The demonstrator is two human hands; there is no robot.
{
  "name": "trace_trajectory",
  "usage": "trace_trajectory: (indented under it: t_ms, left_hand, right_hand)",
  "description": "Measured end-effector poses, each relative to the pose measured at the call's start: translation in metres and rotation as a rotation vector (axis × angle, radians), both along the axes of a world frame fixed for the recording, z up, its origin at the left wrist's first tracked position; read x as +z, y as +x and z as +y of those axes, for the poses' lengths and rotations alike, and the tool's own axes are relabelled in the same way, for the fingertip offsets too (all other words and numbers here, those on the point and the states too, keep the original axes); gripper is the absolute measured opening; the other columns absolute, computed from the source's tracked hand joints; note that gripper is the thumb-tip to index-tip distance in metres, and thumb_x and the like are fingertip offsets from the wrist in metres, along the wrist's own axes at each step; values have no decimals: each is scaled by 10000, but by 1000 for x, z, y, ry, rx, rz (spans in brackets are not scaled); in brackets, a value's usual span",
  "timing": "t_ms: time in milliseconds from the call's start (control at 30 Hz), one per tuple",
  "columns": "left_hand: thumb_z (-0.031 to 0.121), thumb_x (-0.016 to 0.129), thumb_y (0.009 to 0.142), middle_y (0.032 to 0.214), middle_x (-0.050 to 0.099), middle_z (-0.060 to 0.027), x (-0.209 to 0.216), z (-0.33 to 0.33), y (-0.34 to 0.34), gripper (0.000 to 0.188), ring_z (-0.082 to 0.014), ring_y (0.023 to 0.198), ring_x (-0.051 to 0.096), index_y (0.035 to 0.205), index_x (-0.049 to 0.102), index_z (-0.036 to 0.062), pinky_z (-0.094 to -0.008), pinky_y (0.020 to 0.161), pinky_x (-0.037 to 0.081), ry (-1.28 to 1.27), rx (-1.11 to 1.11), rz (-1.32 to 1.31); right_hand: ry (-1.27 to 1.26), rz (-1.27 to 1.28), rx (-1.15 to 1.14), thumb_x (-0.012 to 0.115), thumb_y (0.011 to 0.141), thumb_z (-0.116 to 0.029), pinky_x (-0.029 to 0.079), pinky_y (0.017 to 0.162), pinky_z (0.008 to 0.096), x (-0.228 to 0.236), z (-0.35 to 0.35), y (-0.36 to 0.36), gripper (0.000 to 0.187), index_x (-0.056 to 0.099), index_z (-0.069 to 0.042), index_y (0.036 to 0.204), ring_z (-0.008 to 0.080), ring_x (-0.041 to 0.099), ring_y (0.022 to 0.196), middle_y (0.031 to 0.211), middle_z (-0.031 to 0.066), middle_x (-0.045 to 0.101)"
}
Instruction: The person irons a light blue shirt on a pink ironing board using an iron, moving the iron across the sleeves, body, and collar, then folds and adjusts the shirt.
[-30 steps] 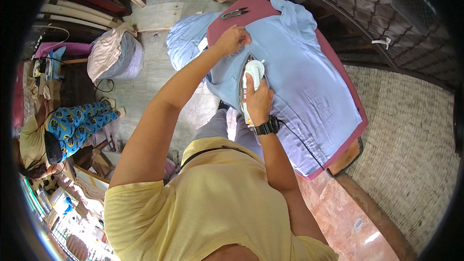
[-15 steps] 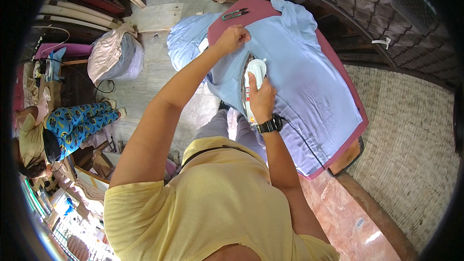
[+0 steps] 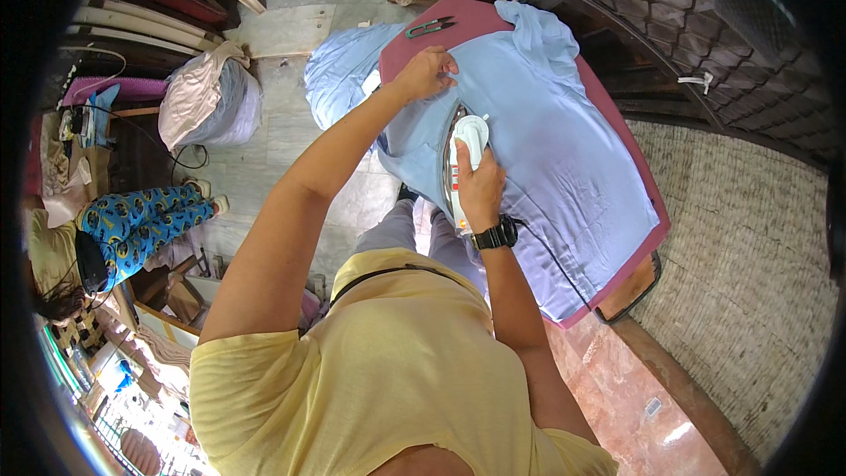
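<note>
My right hand (image 3: 481, 187) is wrapped round the handle of a white clothes iron (image 3: 472, 130), with a black watch on that wrist. The iron rests on a light blue garment (image 3: 551, 123), its pointed tip facing away from me. This garment is spread over a maroon padded ironing board (image 3: 627, 128), and part of it hangs off the left side. Just beyond the iron's tip, my left hand (image 3: 426, 75) hovers at the cloth's left edge, fingers loosely bent and apart, with nothing visible in them. Green-handled thread snips (image 3: 430, 27) lie at the board's far end.
A cloth-wrapped bundle (image 3: 210, 97) sits on the tiled floor to the left. Farther left is another person in blue patterned trousers (image 3: 145, 225). A dark metal lattice gate (image 3: 670, 35) stands at the far right. The iron's black cord (image 3: 560, 264) trails over the board's near right side.
My left hand's fingers have spread apart from a closer pinch. The iron has shifted very slightly toward me and to the right. At the left, the other person has moved a little.
</note>
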State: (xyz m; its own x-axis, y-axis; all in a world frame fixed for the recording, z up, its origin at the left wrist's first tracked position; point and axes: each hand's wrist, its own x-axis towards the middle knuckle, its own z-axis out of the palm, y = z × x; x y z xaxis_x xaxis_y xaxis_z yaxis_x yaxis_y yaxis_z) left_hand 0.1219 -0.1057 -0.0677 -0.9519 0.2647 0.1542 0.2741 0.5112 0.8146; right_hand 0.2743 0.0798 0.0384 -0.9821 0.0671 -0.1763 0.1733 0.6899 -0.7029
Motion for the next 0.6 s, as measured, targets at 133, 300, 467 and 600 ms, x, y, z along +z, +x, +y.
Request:
trace_trajectory:
  t_ms: [133,300,467,600]
  left_hand:
    - [8,809,696,889,619,-103,4,0,-2,235,-234,807,636,895,687,22,-344,741,536,-27,10,-27]
    - [-31,764,711,854,625,-97,-4,-2,-3,200,-225,751,642,893,697,18,-332,691,534,39,-4,12]
    - [-83,682,728,838,641,-98,-6,0,-7,177,-229,726,649,870,703,21,-335,677,533,8,27,-48]
    - [-92,657,734,835,647,-102,-8,-1,-6,168,-224,740,657,852,705,18,-337,676,530,68,9,28]
  right_hand:
    - [-18,24,11,594,947,-468,488,679,533,-3,-1,-11,551,624,80,896,498,628,789,837,317,646]
    - [44,40,27,597,942,-471,488,679,535,-1,-2,-12,552,627,78,889,500,627,789,836,316,646]
    - [44,40,37,600,939,-468,483,658,540,-2,-2,-19,554,628,80,864,502,625,752,795,309,643]
    - [8,47,20,601,940,-469,482,652,542,2,-4,-19,561,628,84,848,502,624,746,781,314,638]
